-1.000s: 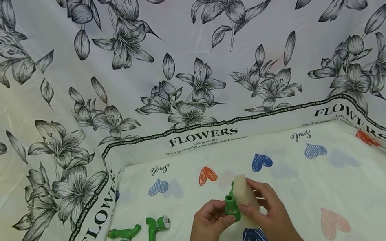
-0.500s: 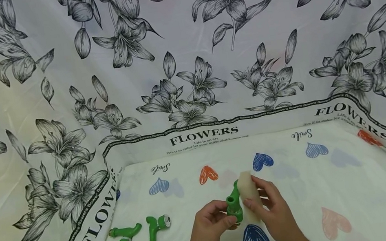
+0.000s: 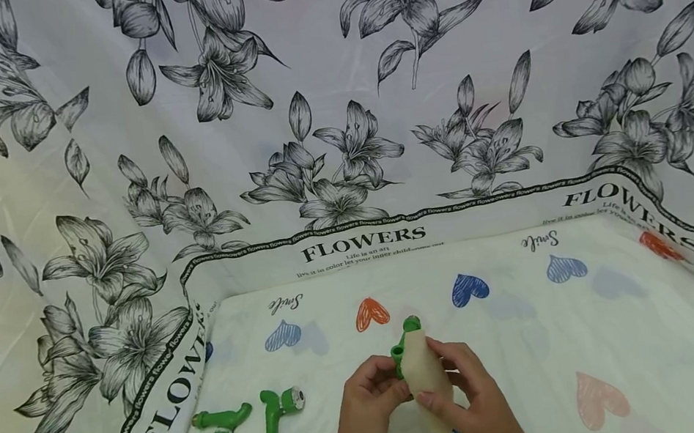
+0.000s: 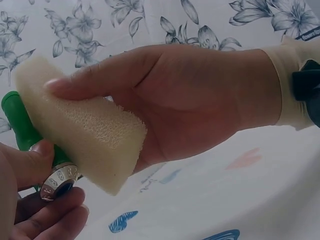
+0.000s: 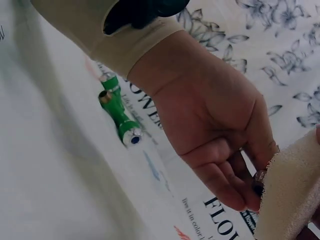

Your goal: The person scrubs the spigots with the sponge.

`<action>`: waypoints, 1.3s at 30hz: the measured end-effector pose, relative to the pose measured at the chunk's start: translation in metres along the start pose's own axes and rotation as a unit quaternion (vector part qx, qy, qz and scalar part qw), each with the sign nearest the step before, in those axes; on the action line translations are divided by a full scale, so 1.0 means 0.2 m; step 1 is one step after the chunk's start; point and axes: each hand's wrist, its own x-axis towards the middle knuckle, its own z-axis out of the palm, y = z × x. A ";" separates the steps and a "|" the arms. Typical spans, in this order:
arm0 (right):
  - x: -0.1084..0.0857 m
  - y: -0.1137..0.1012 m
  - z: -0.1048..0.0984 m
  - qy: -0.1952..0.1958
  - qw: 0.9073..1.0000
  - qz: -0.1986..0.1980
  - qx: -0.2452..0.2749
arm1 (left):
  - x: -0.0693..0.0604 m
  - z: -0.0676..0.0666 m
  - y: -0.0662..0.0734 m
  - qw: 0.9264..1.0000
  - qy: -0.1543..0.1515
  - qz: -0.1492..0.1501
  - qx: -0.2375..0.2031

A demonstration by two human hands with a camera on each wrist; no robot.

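Observation:
My left hand (image 3: 367, 407) pinches a green faucet (image 3: 411, 324) above the table, with a silvery knob at its lower end in the left wrist view. In my right hand (image 3: 477, 401) is a pale cream sponge (image 3: 426, 375), gripped between thumb and fingers. The sponge lies along the faucet's side and hides much of it from the head view. From the left wrist view, the faucet's green body (image 4: 24, 125) runs beside the porous sponge (image 4: 97, 125). Only a bit of the knob shows at the left fingertips in the right wrist view.
Two more green faucets, one on the far left (image 3: 222, 420) and one beside it (image 3: 273, 415), lie on the white heart-printed cloth (image 3: 515, 370) to the left of my hands. A flower-printed curtain (image 3: 338, 151) rises behind and at the sides.
The sponge has come left across the faucet and now covers most of it. The faucet's upper end shows above the sponge. The two lying faucets stay in place.

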 end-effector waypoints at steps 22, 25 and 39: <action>0.05 0.03 -0.05 0.019 0.998 -0.026 -0.047 | -0.04 -0.01 0.01 0.998 -0.055 0.028 0.010; 0.06 0.05 -0.06 0.022 0.998 -0.031 -0.051 | -0.04 -0.01 0.01 0.998 -0.059 0.030 0.016; 0.10 0.10 -0.12 0.041 0.997 0.016 -0.060 | -0.05 0.00 0.00 0.995 -0.084 0.044 0.019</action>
